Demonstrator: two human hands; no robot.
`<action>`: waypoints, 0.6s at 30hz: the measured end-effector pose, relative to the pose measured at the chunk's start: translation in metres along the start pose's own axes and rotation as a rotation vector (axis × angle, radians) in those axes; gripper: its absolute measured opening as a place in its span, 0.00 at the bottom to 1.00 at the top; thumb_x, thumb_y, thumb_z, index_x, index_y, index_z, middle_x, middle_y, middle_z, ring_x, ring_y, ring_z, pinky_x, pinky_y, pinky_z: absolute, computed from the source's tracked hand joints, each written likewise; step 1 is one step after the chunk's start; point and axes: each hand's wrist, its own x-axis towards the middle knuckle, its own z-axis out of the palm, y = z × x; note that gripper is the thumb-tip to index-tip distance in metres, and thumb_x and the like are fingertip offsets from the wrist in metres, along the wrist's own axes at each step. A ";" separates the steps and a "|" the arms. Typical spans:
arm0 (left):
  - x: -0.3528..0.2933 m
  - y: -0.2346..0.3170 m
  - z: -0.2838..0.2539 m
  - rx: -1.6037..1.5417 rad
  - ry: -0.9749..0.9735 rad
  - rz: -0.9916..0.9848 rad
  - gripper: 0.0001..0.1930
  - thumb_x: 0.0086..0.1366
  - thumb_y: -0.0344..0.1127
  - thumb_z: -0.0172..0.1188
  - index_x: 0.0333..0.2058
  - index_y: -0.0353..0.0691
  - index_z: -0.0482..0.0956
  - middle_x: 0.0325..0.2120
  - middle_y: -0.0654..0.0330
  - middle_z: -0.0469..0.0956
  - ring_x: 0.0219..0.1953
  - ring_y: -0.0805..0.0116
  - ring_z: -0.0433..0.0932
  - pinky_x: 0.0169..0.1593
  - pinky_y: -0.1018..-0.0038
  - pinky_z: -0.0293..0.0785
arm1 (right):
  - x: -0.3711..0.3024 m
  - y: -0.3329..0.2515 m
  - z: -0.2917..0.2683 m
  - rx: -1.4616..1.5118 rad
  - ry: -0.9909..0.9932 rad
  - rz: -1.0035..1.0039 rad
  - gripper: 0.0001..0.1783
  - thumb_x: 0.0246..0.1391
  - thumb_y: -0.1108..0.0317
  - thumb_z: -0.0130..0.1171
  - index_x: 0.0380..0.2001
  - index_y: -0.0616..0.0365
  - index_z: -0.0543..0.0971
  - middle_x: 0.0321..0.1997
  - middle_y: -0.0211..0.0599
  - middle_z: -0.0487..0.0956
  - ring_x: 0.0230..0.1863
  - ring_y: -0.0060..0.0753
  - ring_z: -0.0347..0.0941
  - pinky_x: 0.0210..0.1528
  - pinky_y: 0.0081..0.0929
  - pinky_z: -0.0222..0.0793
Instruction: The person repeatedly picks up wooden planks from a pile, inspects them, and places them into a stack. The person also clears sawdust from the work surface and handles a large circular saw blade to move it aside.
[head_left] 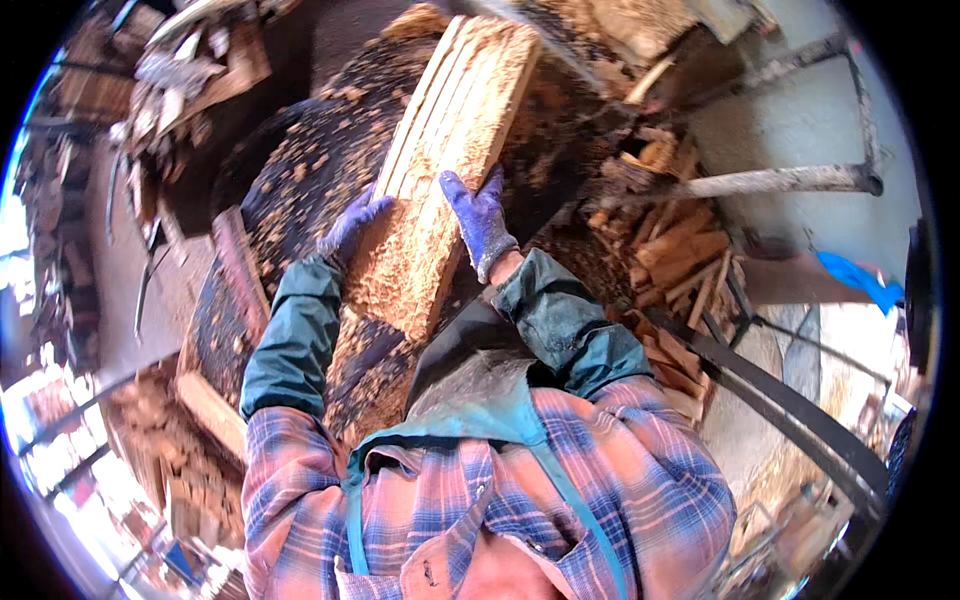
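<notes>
A long, pale, rough-hewn wooden block (pixel 440 170) slants in front of me, its far end up and to the right. Grooves run along its upper face near the far end, and the nearer part is coarse and fibrous. In a purple glove, my left hand (pixel 353 222) grips the block's left side. My right hand (pixel 480 215), gloved alike, clasps the right edge with the thumb on top. Beneath the block is a dark round surface (pixel 290 190) strewn with wood chips; whether the block rests on it I cannot tell.
Split wood pieces (pixel 680 245) are heaped at the right beside a metal frame (pixel 780 182). More wood (pixel 175 465) is stacked at the lower left, near a loose plank (pixel 212 412). Wood scraps (pixel 200 75) lie at the upper left. A blue cloth-like thing (pixel 860 280) is far right.
</notes>
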 end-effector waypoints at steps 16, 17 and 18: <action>-0.175 -0.090 -0.068 0.441 0.870 0.164 0.42 0.52 0.48 0.71 0.62 0.40 0.62 0.54 0.47 0.73 0.55 0.57 0.72 0.56 0.70 0.68 | -0.071 0.055 0.092 -0.530 -0.300 -0.012 0.47 0.44 0.71 0.70 0.63 0.69 0.55 0.57 0.60 0.68 0.55 0.47 0.70 0.57 0.35 0.71; -0.186 -0.091 -0.073 0.537 0.928 0.145 0.41 0.52 0.47 0.72 0.62 0.45 0.62 0.55 0.47 0.72 0.56 0.54 0.72 0.54 0.67 0.71 | -0.062 0.056 0.083 -0.437 -0.225 -0.044 0.45 0.44 0.71 0.70 0.62 0.68 0.56 0.56 0.59 0.69 0.53 0.48 0.70 0.55 0.34 0.73; -0.206 -0.086 -0.071 0.587 1.020 0.141 0.41 0.51 0.47 0.72 0.63 0.48 0.62 0.53 0.47 0.73 0.54 0.54 0.73 0.52 0.66 0.72 | -0.071 0.037 0.087 -0.492 -0.255 -0.067 0.45 0.44 0.72 0.70 0.62 0.68 0.55 0.56 0.59 0.68 0.52 0.46 0.71 0.54 0.28 0.74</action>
